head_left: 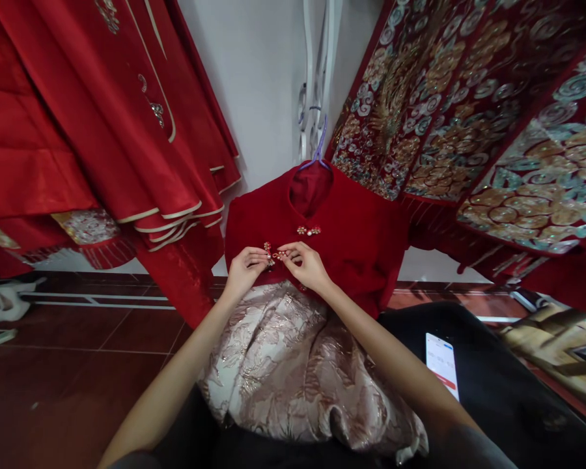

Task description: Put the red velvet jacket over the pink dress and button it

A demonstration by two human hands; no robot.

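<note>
A red stand-collar jacket (361, 228) hangs in front of me on a purple hanger (316, 159). Near its collar, a jewelled frog button (308, 230) is fastened across the front opening. Lower down, my left hand (247, 268) pinches one side of another jewelled frog button (268, 250). From the opposite side, my right hand (305, 264) pinches the small gold loop piece (279, 255) of that same fastener. The fingertips of both hands are close together. Below them, a pale pink and silver brocade skirt (283, 365) spreads over my lap.
Red garments with cream edging (141, 130) hang at left, and sequinned red garments (449, 117) at right. A white metal stand (317, 78) rises against the wall. A lit phone (442, 365) lies on a black seat (498, 384). White shoes (7, 305) are at far left.
</note>
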